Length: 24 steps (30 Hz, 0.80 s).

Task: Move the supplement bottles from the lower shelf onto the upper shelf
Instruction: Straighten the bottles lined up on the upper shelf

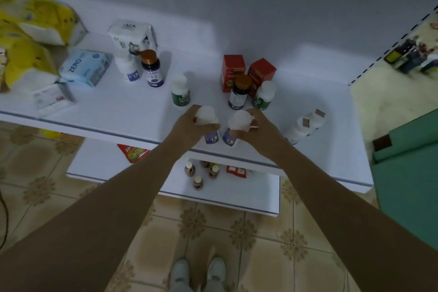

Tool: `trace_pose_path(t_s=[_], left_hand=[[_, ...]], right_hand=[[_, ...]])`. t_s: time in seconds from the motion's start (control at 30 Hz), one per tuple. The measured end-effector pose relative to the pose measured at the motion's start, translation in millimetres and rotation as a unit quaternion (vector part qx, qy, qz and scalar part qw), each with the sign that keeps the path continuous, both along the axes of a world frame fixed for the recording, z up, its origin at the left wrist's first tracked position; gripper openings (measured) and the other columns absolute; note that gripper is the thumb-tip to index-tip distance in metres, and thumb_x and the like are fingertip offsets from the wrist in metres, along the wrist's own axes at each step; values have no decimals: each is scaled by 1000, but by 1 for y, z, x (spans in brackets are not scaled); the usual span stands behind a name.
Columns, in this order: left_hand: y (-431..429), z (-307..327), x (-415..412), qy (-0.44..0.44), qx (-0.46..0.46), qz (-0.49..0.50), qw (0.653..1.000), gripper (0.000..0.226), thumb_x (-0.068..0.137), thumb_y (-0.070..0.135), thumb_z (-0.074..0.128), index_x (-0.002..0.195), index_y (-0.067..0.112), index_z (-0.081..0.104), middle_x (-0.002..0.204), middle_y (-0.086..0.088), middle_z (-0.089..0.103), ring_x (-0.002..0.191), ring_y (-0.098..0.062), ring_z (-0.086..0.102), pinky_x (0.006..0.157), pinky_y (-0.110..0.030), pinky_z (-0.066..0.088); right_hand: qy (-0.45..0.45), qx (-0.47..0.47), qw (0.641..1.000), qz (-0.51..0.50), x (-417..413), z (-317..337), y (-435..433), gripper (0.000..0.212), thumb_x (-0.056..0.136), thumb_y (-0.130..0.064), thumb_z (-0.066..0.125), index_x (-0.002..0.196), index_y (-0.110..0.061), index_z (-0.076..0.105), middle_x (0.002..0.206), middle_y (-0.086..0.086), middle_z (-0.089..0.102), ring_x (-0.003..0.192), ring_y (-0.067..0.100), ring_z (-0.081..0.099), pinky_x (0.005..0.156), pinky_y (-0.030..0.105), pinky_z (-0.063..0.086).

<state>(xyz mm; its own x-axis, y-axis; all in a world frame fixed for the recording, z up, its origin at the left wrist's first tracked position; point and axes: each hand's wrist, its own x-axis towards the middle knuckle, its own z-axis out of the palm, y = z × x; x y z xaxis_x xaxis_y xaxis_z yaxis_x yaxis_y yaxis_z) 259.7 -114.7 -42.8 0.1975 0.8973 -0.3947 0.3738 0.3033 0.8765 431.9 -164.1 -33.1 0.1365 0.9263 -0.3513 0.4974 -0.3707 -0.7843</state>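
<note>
While hands (pixel 187 125) grip bottles (pixel 211 137), red boxes (pixel 233 66) stand beyond.

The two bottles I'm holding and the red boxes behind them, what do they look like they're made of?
Left bottle and right bottle: probably plastic. The bodies and caps are opaque, matte white, with purple printed labels that may be paper or film.
Red boxes: likely thin printed cardboard, going by their flat faces and crisp folded edges.
</note>
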Motion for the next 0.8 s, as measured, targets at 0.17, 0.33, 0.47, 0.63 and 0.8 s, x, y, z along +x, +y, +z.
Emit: trace_pose_path(t_s=[0.17, 0.33, 0.47, 0.63, 0.8], left_hand=[[-22, 41, -16, -109, -44, 16, 993, 41, 85, 27, 67, 121, 30, 46, 118, 0, 59, 107, -19, 55, 75, -24, 42], [-42, 88, -32, -205, -72, 26, 976, 27, 88, 27, 63, 113, 29, 54, 106, 0, 65, 106, -21, 60, 93, -37, 44], [-62, 123, -52, -285, -60, 0, 957, 29, 92, 19, 57, 120, 16, 52, 109, -12, 66, 91, -24, 64, 89, -41, 51], [-88, 166, -95, -325, -22, -42, 945, 18, 90, 15, 58, 108, 20, 55, 103, -10, 66, 90, -26, 64, 84, -41, 52], [-122, 208, -147, -321, 12, -97, 942, 30, 90, 21, 60, 118, 18, 52, 111, -12, 64, 99, -29, 65, 83, -44, 53]], right_hand=[[138, 3, 990, -6, -1, 45, -16, 46, 86, -26, 67, 126, -23, 45, 130, 2, 55, 115, 18, 55, 99, 37, 46], [255, 19, 966, -30, -23, 90, -32, 35, 95, -22, 53, 130, -21, 48, 123, 1, 59, 110, 21, 59, 90, 34, 49], [305, 41, 950, -48, -54, 122, -49, 28, 96, -26, 51, 123, -24, 51, 119, 5, 60, 114, 27, 57, 103, 44, 41], [345, 87, 933, -58, -109, 169, -93, 39, 96, -26, 50, 132, -11, 49, 119, 12, 61, 111, 28, 58, 106, 47, 39], [330, 152, 931, -35, -167, 213, -140, 43, 97, -28, 45, 134, -6, 45, 118, 16, 61, 106, 31, 60, 96, 49, 48]])
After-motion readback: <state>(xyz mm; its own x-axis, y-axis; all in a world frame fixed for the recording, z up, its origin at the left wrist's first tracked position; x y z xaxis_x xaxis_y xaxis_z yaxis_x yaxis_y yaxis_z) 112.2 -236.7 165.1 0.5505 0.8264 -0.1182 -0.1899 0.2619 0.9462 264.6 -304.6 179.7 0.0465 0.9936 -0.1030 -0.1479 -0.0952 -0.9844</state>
